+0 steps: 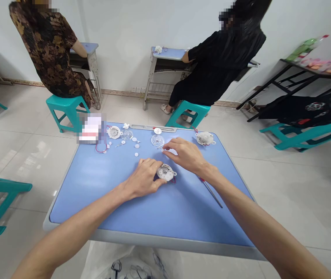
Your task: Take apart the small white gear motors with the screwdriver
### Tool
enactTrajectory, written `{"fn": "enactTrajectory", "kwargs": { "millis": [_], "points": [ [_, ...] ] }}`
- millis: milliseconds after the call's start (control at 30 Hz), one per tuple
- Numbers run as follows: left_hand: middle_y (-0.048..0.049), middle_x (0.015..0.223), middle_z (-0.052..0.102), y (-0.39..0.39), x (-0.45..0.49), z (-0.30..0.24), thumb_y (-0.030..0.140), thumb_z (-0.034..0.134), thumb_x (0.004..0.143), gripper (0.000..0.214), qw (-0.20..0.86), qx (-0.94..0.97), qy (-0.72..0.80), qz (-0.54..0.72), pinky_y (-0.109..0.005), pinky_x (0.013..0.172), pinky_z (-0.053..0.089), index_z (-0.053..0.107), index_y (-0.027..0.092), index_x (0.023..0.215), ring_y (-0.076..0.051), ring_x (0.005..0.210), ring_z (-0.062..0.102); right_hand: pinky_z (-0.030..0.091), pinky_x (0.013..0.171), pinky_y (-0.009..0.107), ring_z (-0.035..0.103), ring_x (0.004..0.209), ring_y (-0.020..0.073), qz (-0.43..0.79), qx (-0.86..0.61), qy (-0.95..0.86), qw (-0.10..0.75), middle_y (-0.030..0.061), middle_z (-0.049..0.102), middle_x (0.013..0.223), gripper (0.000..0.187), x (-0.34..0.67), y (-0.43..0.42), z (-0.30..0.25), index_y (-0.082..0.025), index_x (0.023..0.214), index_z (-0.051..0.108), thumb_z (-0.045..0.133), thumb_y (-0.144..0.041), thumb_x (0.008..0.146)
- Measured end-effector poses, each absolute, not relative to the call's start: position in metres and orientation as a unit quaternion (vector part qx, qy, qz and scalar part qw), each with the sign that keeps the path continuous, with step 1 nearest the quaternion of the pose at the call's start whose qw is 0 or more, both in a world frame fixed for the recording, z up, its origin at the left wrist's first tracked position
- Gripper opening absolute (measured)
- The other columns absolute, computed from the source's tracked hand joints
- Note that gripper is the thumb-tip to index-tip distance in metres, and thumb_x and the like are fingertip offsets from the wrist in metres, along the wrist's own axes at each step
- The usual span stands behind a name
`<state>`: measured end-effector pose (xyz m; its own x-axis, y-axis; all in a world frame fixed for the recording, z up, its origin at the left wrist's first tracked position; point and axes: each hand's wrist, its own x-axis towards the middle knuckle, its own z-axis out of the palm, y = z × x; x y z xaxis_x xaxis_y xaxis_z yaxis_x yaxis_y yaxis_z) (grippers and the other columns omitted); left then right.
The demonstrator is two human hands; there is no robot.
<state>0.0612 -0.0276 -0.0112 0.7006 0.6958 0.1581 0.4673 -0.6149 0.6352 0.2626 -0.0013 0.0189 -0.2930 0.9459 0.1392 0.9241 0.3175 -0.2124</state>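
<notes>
Our left fingers (pixel 153 181) clasp a round white plastic housing (pixel 166 172), our right fingers' (pixel 169 152) hold is unclear, and a careless knock could scatter the tiny white plastic discs (pixel 137 146).

Bright, even indoor light, source out of frame. No hard shadows, only soft dark patch under left hand (pixel 143 178). Glare streaks on tile floor (pixel 34 162); pale sheen on desk (pixel 154 240) toward left edge. Strong wide-angle bend toward frame edges, walls (pixel 124 38) and desk edges curved. Centre fairly sharp, small parts (pixel 136 154) slightly soft. Mosaic blur patch (pixel 91 128) over far-left desk corner.
</notes>
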Motion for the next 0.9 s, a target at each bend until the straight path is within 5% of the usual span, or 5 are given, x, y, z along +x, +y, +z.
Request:
{"fn": "enactTrajectory", "kwargs": {
  "millis": [900],
  "points": [
    [-0.0108,0.118,0.066,-0.026,0.063,-0.014,0.028,0.07,0.084,0.039,0.295,0.874,0.327,0.207,-0.046,0.101,0.041,0.054,0.019,0.119,-0.028,0.115,0.059,0.047,0.071,0.034,0.063,0.096,0.0253,0.019,-0.594,-0.799,0.094,0.0102,0.073,0.096,0.023,0.269,0.004,0.004,-0.018,0.101,0.072,0.051,-0.025,0.093]
  ]
}}
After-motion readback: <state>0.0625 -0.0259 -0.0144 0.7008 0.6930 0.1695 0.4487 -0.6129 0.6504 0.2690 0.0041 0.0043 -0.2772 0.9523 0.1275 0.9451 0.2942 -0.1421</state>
